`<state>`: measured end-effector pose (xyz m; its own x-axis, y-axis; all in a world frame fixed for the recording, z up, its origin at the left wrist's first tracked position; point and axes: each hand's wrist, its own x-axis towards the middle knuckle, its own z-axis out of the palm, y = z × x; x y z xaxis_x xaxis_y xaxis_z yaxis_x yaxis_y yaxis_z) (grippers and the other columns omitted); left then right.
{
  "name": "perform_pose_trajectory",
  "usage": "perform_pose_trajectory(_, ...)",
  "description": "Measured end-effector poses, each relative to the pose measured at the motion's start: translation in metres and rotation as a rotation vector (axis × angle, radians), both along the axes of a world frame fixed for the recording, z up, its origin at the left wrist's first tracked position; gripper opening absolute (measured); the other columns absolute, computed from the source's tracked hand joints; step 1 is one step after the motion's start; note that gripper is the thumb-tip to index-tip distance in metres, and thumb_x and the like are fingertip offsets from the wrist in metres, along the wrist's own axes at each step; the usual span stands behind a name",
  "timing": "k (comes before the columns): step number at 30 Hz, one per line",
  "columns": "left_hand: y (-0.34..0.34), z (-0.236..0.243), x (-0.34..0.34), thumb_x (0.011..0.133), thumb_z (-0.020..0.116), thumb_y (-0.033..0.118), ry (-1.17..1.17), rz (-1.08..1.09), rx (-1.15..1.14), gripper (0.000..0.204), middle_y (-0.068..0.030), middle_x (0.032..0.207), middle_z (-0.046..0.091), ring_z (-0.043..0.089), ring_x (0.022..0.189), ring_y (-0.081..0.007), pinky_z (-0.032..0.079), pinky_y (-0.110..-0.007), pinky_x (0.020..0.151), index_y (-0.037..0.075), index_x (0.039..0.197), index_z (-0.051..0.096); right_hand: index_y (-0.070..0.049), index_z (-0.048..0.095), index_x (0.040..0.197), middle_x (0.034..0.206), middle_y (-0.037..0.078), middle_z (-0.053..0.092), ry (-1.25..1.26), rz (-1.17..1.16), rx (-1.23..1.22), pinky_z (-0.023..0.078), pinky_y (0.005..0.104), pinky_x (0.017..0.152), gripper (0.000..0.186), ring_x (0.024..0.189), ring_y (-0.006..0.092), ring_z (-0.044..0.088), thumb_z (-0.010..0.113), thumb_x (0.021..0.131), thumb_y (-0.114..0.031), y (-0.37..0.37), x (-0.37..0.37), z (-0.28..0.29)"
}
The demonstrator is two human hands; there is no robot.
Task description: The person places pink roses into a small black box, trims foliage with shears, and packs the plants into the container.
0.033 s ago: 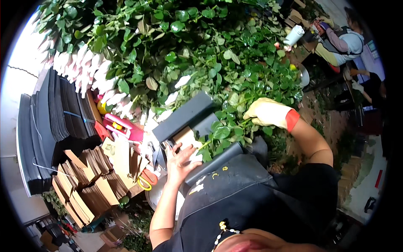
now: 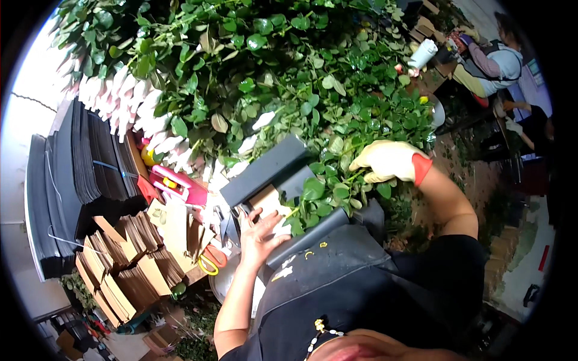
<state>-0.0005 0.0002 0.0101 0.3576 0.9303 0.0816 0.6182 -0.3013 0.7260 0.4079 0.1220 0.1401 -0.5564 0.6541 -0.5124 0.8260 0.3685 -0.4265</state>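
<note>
My bare left hand rests with fingers spread on a tan cardboard piece and the pale end of a leafy bundle. That cardboard lies inside a folded black sheet, whose near flap curls up beside my apron. Green leafy stems run from there toward my right hand. It wears a cream glove with an orange cuff, and its fingers are pinched round the stems; the fingertips are partly hidden among leaves.
A large heap of leafy stems covers the far side, with white-wrapped heads at left. Black sheets and cardboard pieces are stacked left. Nearby are a pink holder and yellow-orange scissors. Another person works far right.
</note>
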Motion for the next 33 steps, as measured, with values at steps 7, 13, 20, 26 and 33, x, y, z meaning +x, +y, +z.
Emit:
perform_pose_trajectory(7,0.000,-0.001,-0.007,0.068,0.099,0.038,-0.019,0.000,-0.059,0.065,-0.0055,0.131,0.078,0.058,0.135,-0.0364,0.035,-0.056,0.122,0.016,0.126,0.081,-0.010,0.049,0.160,0.148,0.012,0.063,0.468,0.076,1.149,0.045,0.0398,0.120,0.054,0.135,0.0264,0.060,0.058,0.109,-0.027,0.188,-0.126,0.092)
perform_pose_trajectory(13,0.003,0.003,0.000,0.069,0.097,0.040,0.015,0.000,-0.042,0.063,-0.0030,0.133,0.077,0.060,0.134,-0.0339,0.030,-0.058,0.125,0.017,0.125,0.082,-0.016,0.070,0.134,0.127,0.013,0.071,0.089,-0.156,1.180,0.054,0.0451,0.107,0.035,0.123,0.0302,0.068,0.069,0.100,-0.024,0.333,-0.173,0.075)
perform_pose_trajectory(20,-0.001,0.007,0.000,0.071,0.096,0.042,0.046,0.014,-0.025,0.061,-0.0006,0.132,0.078,0.060,0.134,-0.0330,0.025,-0.064,0.126,0.019,0.125,0.082,-0.015,0.073,0.102,0.098,0.005,0.071,0.339,-0.053,1.419,0.061,0.0389,0.073,0.014,0.096,0.0250,0.073,0.060,0.099,-0.015,0.244,-0.134,0.019)
perform_pose_trajectory(26,0.000,0.006,0.004,0.067,0.098,0.038,0.044,0.016,0.007,0.062,-0.0029,0.127,0.080,0.062,0.131,-0.0337,0.027,-0.058,0.126,0.016,0.123,0.083,-0.010,0.071,0.123,0.102,0.013,0.070,-0.019,0.310,1.121,0.063,0.0411,0.081,0.033,0.102,0.0271,0.071,0.075,0.091,-0.020,0.159,-0.078,-0.077)
perform_pose_trajectory(33,0.004,0.006,0.002,0.068,0.098,0.038,0.057,-0.011,0.012,0.063,-0.0037,0.129,0.079,0.061,0.131,-0.0343,0.032,-0.055,0.122,0.015,0.124,0.082,-0.012,0.070,0.132,0.108,0.014,0.078,0.441,-0.026,0.909,0.065,0.0432,0.086,0.031,0.092,0.0268,0.076,0.056,0.108,-0.023,0.206,-0.109,0.062)
